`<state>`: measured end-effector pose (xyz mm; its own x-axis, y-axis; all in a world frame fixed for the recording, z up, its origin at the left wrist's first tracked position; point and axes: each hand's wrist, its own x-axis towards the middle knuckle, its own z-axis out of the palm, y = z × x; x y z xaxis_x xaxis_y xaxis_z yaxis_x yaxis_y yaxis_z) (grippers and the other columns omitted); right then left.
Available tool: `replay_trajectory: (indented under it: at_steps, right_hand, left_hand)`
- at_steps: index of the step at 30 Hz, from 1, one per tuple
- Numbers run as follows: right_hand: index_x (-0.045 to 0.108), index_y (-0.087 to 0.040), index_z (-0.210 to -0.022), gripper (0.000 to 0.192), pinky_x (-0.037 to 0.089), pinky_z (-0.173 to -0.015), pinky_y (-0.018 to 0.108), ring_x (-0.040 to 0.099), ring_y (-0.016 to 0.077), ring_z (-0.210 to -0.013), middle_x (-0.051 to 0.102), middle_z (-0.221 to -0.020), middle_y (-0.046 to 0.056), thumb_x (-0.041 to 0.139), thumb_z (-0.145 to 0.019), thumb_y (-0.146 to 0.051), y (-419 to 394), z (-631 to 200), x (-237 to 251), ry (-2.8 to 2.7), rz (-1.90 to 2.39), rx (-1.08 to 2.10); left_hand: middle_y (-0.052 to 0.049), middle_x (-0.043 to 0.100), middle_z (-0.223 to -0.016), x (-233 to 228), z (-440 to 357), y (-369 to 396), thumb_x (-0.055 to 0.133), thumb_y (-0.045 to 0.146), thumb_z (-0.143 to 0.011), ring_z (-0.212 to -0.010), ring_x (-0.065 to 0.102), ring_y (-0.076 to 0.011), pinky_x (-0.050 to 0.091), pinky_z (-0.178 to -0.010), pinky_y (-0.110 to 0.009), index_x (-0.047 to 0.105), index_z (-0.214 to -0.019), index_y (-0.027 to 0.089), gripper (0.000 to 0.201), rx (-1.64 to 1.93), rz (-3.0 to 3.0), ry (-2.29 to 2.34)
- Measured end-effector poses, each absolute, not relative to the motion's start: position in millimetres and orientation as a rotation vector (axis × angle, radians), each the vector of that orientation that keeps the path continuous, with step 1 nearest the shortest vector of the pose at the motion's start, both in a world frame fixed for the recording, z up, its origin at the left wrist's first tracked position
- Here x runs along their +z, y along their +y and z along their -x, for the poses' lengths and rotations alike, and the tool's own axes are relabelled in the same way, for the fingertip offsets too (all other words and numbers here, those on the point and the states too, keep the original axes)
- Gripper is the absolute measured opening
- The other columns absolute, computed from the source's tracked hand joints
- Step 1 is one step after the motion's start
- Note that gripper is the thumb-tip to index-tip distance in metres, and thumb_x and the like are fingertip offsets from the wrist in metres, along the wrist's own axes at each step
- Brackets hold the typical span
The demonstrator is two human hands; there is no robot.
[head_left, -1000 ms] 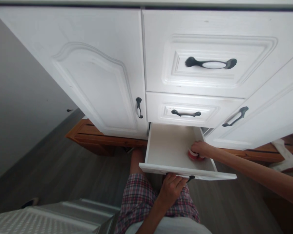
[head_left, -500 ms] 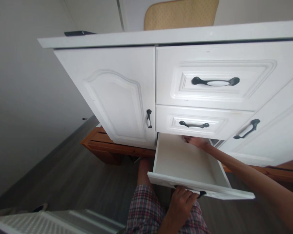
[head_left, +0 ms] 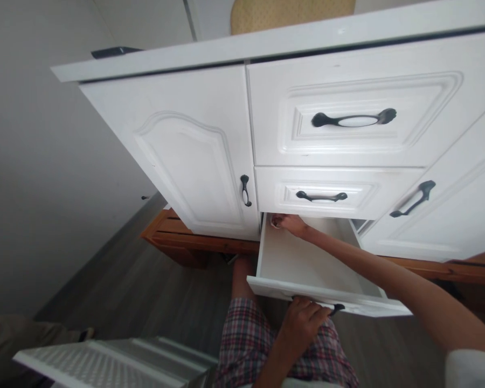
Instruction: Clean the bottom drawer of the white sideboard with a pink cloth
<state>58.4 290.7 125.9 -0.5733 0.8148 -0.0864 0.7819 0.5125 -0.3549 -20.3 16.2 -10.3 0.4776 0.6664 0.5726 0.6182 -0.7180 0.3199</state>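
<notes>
Low down, white drawer (head_left: 307,269) pulled open, left hand (head_left: 303,323) gripping its handle

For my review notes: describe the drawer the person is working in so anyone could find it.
On the white cabinet, look at the central stack of drawers. The open drawer is the lowest, under two shut ones. It alone is pulled out, left hand on its handle, right hand deep inside.

The right hand (head_left: 288,222) hides whatever it grips deep inside the drawer (head_left: 307,264).

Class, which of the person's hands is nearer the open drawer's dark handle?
Left. The left hand grips the drawer handle; the right hand reaches deep into the drawer's back corner.
</notes>
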Motion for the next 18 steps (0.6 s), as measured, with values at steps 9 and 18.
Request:
replay_trajectory:
  at_steps: [9, 18]
  right_hand:
    - [0.075, -0.025, -0.138, 0.049, 0.054, -0.111, 0.050, 0.062, 0.0282, -0.131, 0.070, -0.152, 0.010, 0.050, -0.101, -0.006, 171.7, -172.2, 170.1, -2.478, 0.708, 0.209]
    - [0.080, -0.019, -0.121, 0.040, 0.061, -0.105, 0.059, 0.076, 0.0370, -0.111, 0.077, -0.121, 0.014, 0.085, -0.083, -0.030, 43.4, -216.8, 152.2, -1.118, 1.272, -0.312]
  left_hand:
    - [-0.004, 0.082, -0.106, 0.9, 24.7, 53.4, 0.061, 0.023, -0.113, -0.101, 0.073, -0.0190, 0.057, -0.094, -0.036, 0.076, -0.134, 0.023, 0.025, 0.941, -2.713, 1.073]
    - [-0.005, 0.081, -0.114, 19.3, 21.3, 134.9, 0.056, 0.029, -0.116, -0.109, 0.068, -0.0214, 0.048, -0.099, -0.038, 0.074, -0.136, 0.021, 0.028, 0.890, -2.626, 1.030]
